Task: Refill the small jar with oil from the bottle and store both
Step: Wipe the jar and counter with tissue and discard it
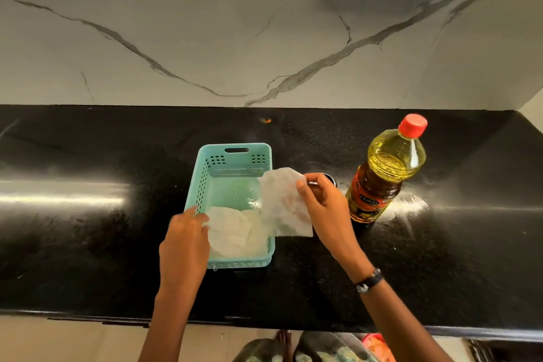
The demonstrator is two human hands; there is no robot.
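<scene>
Teal basket holds crumpled tissue; capped bottle holds oil.

You are looking at open black counter left of the teal basket, and more lying free behind it. On the right, the oil bottle is standing tall, narrowing the passage beside your right hand.

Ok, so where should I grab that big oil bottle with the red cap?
Probably around the labelled lower body of the oil bottle, coming from its right side. It stands upright, the body is wider than the neck under the red cap, and the right hand, holding a paper towel, crowds its left side.
</scene>
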